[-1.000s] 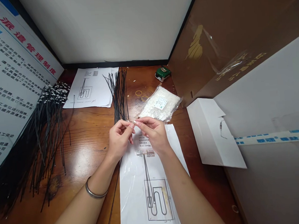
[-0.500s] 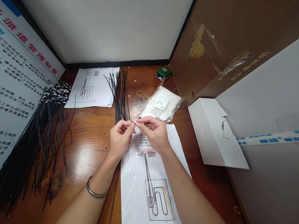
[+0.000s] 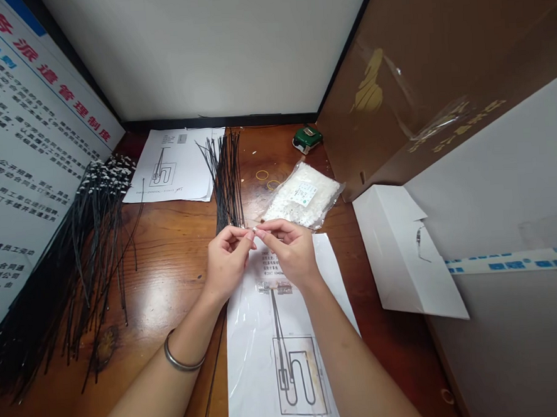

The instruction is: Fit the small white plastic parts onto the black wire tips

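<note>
Near the top edge of the printed drawing sheet [image 3: 250, 361], my two hands meet with fingertips almost touching. My left hand [image 3: 227, 259] is closed in a pinch; a thin black wire [image 3: 214, 370] runs out from below its wrist toward the front edge, though its end at the fingers is hidden. My right hand [image 3: 290, 248] pinches a tiny white connector [image 3: 254, 231], mostly covered by the fingertips. Just beyond my left hand lies a bundle of black wires [image 3: 227, 180]. A clear bag of small white pieces [image 3: 301, 194] rests beyond my right hand.
At left, a large pile of black wires with white ends [image 3: 103, 200] leans by a printed board [image 3: 20, 155]. Further back are another drawing sheet [image 3: 195, 169], rubber bands [image 3: 262, 175] and a green tape measure [image 3: 307, 139]. A brown carton wall [image 3: 416, 68] and white box flap [image 3: 394, 245] stand right.
Both hands keep their pinch at the same spot over the sheet. The whole view has shifted slightly; nothing else visibly differs.
</note>
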### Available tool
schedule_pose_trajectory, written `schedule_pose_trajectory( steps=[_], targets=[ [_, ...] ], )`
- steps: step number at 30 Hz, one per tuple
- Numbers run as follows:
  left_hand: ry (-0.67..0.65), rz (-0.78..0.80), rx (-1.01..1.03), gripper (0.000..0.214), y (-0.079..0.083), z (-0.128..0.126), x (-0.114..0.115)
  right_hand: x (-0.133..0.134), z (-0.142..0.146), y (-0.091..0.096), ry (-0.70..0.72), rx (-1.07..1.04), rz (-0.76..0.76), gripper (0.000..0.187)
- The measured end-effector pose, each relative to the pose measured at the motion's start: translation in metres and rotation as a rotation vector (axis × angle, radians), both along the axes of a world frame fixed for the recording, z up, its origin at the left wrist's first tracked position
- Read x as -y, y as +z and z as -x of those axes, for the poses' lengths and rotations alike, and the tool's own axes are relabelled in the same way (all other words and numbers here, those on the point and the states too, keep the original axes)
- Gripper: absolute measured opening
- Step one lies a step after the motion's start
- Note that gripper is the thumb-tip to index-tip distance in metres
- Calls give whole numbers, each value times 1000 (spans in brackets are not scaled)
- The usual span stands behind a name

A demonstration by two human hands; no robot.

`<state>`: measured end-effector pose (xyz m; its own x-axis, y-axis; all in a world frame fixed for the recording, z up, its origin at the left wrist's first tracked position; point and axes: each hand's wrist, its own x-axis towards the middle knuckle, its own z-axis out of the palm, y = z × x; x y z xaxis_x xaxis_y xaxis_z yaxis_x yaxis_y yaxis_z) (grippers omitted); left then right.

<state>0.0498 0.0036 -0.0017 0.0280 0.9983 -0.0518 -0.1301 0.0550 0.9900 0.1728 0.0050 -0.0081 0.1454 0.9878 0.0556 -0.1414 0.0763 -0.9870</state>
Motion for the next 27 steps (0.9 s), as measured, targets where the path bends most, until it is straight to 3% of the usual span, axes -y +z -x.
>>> schedule_pose_trajectory(
  steps=[16, 27],
  targets=[
    [-10, -13, 17, 20, 0, 0, 0, 0, -2, 0, 27, -31, 23, 10],
    [8, 23, 1, 23, 4, -1, 1, 3, 0, -3, -24, 140, -112, 4]
  ],
)
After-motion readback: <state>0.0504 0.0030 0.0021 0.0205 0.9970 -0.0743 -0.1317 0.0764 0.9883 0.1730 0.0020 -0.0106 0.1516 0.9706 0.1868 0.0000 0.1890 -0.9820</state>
